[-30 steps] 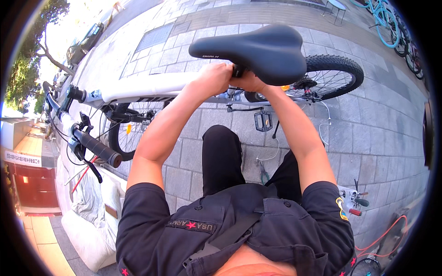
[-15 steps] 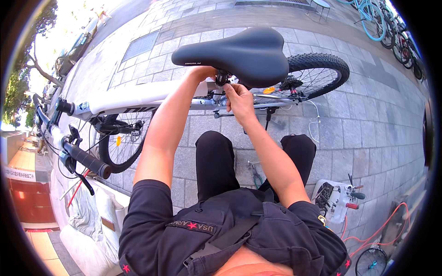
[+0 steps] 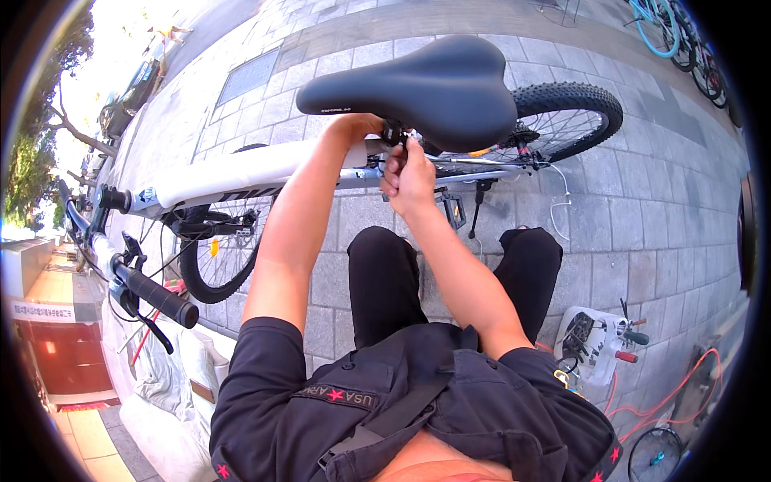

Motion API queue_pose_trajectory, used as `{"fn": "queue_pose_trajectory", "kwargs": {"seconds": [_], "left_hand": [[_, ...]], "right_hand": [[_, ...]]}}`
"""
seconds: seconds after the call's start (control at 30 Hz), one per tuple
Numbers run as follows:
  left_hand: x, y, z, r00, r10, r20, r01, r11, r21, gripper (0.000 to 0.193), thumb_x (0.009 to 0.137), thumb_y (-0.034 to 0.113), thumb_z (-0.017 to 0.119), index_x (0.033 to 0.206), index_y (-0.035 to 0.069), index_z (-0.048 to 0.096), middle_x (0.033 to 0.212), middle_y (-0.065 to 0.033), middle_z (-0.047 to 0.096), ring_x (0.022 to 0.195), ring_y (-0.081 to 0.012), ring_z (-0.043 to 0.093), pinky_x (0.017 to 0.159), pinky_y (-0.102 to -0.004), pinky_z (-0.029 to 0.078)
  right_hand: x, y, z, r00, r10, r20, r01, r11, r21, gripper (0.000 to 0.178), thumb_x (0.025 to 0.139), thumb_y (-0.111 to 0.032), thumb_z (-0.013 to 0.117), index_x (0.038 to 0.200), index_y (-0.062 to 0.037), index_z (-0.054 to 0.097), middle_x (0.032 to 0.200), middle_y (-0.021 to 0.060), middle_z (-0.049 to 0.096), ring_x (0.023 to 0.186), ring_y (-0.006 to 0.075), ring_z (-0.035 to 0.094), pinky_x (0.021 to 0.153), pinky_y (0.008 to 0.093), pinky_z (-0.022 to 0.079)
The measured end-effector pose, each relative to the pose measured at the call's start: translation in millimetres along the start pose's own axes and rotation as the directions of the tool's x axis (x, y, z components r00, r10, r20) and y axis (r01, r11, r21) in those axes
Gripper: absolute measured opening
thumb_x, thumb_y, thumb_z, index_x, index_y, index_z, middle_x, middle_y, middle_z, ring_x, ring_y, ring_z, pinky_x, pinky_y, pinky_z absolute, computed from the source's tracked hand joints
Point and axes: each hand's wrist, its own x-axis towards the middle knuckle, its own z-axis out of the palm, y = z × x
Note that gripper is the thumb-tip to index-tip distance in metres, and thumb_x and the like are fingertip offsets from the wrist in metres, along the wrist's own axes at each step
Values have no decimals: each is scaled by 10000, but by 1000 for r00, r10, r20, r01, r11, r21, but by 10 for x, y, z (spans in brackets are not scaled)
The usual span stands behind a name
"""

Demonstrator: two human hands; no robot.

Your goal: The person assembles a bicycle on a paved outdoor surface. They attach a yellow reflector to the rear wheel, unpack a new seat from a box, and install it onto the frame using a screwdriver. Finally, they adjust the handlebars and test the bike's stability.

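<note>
A bicycle with a white-wrapped frame (image 3: pixel 249 166) stands across the space in front of me, handlebar at the left. Its black saddle (image 3: pixel 418 90) is above my hands. My left hand (image 3: pixel 359 126) reaches behind the seat post (image 3: pixel 392 132) just below the saddle; its fingers are hidden. My right hand (image 3: pixel 413 178) is closed at the near side of the post, thumb up against the parts under the saddle and fingers curled. What its fingers grip is too small to make out.
Nearby are the black handlebar grip (image 3: pixel 161 296), the rear tyre (image 3: pixel 582 96), the kickstand (image 3: pixel 479 205) and a pedal (image 3: pixel 454 210). A white tool bin (image 3: pixel 598 345) stands at lower right beside a red hose (image 3: pixel 642 414). A covered seat (image 3: pixel 165 418) is at lower left.
My right hand has turned, its fingers now curled more tightly beneath the saddle. A pedal has come into sight right of that hand. The saddle's rear sits slightly farther right in view.
</note>
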Motion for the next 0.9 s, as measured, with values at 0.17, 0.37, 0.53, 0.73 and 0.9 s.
{"fn": "queue_pose_trajectory", "kwargs": {"seconds": [0.17, 0.37, 0.53, 0.73, 0.9], "left_hand": [[29, 218, 112, 999, 22, -46, -17, 995, 95, 308, 864, 221, 742, 1123, 71, 813, 1034, -68, 790, 916, -197, 669, 857, -388, 522], [192, 221, 210, 991, 77, -111, -76, 997, 10, 263, 852, 251, 746, 1021, 66, 826, 910, -45, 759, 797, -189, 641, 743, -390, 521], [175, 476, 220, 971, -64, -230, 76, 996, 43, 207, 842, 239, 718, 933, 69, 793, 866, -65, 751, 750, -210, 670, 677, -381, 539], [123, 591, 333, 794, 33, -607, -23, 999, 24, 263, 883, 311, 693, 1000, 94, 784, 1049, -75, 791, 962, -250, 741, 789, -375, 568], [347, 107, 369, 739, -158, -655, 143, 987, -77, 359, 917, 411, 661, 1143, 160, 783, 1220, -53, 771, 1156, -266, 716, 931, -394, 552]], "right_hand": [[334, 113, -414, 821, -541, 182, 505, 539, -674, 327, 1112, -374, 566, 983, -82, 636, 656, -44, 486, 474, 55, 433, 411, 269, 333], [37, -100, -93, 998, -46, -41, 35, 973, -227, 402, 1098, -404, 516, 872, -77, 574, 619, -17, 457, 401, 88, 368, 343, 300, 285], [167, -478, -267, 907, -328, 266, 382, 368, -848, 405, 992, -334, 674, 1182, 22, 645, 835, 63, 633, 673, 185, 615, 613, 349, 501], [231, -652, 186, 807, -350, 475, 421, -222, -879, 596, 845, -458, 799, 1230, -13, 704, 1146, 189, 762, 1103, 388, 725, 939, 496, 542], [264, -483, 361, 800, -294, 523, 473, -227, -851, 569, 798, -406, 861, 1213, -40, 726, 1157, 195, 754, 1075, 381, 723, 918, 499, 552]]}}
